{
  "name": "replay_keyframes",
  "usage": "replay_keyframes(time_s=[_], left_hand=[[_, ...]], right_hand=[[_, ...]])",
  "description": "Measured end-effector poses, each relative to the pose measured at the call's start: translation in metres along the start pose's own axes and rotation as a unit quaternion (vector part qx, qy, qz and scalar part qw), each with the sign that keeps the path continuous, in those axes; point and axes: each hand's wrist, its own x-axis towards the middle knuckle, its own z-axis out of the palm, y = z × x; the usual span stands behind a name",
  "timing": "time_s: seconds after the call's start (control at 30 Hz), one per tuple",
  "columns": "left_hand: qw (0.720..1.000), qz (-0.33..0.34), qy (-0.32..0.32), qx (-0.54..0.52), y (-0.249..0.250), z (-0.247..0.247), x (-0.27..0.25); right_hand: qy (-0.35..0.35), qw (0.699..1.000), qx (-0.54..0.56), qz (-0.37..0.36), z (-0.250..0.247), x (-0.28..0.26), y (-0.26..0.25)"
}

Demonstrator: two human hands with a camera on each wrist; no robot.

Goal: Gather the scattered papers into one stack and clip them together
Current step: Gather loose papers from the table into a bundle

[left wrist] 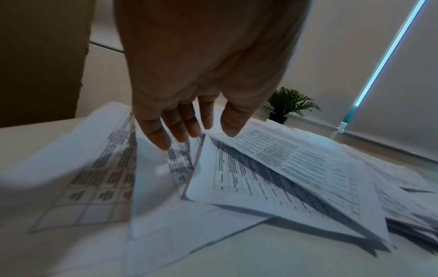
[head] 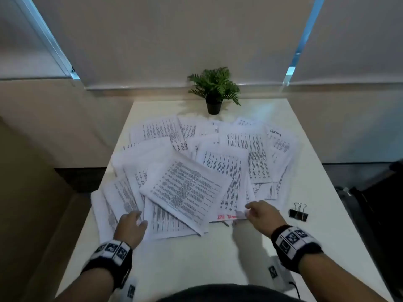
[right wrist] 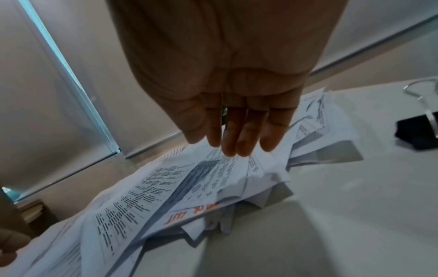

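Note:
Several printed paper sheets lie fanned and overlapping across the white table. My left hand rests on the front left of the pile. In the left wrist view its straight fingers touch the sheets beside a lifted page edge. My right hand sits at the front right corner of the pile, by a sheet with red writing. Its straight fingertips press on bunched pages. A black binder clip lies on the table just right of that hand, and shows again in the right wrist view.
A small potted plant stands at the table's far edge, behind the papers. A brown panel runs along the left side and dark objects sit on the floor at the right. Bare tabletop lies between the pile and me.

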Motion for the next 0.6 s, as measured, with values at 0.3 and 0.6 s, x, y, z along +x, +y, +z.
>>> replay_keyframes(time_s=[0.3, 0.6], left_hand=[[0.996, -0.067, -0.021, -0.058, 0.030, 0.014, 0.029], [0.987, -0.112, 0.022, -0.115, 0.038, 0.034, 0.043]], right_hand=[[0.069, 0.995, 0.039, -0.054, 0.017, 0.076, -0.042], [0.048, 0.998, -0.039, -0.008, 0.033, 0.128, -0.067]])
